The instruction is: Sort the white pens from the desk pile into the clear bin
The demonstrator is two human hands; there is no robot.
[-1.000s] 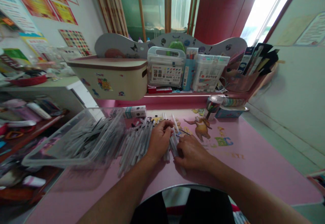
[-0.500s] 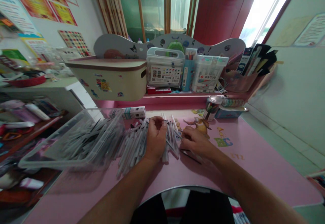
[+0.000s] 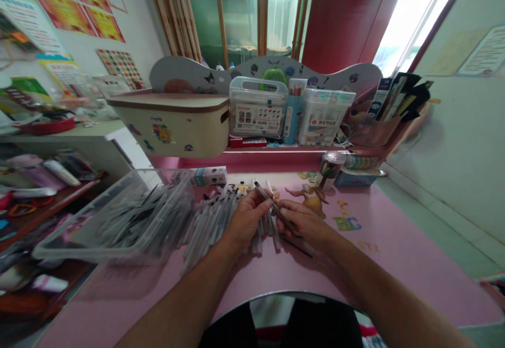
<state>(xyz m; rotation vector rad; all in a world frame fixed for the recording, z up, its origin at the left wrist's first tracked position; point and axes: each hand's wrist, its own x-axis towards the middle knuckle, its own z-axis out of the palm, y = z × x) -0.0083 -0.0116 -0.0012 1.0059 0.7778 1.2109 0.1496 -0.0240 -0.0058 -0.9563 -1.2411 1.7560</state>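
A slim grey pen (image 3: 262, 189) is held slantwise above the desk, its upper end pointing away to the left. My left hand (image 3: 246, 216) pinches it near that end, thumb and fingers closed. Around the lower part of the same pen, the fingers of my right hand (image 3: 302, 220) are closed. Under and left of my left hand lies a spread of whitish, translucent pens (image 3: 209, 227), some with dark tips. A few more lie between my hands. A thin black rod (image 3: 302, 249), like a pen refill, rests on the desk below my right hand.
A clear plastic bin (image 3: 98, 256) full of similar pens stands at the left on the pink desk (image 3: 394, 279). Behind are a small white box (image 3: 209, 175) and a jar (image 3: 330, 169). The shelf holds a cream lidded box (image 3: 173, 127) and marker cases (image 3: 258, 111).
My hands have come closer together, and the pen is now raised and held by both. My left hand has turned, showing its thumb along the pen. The bin has not moved.
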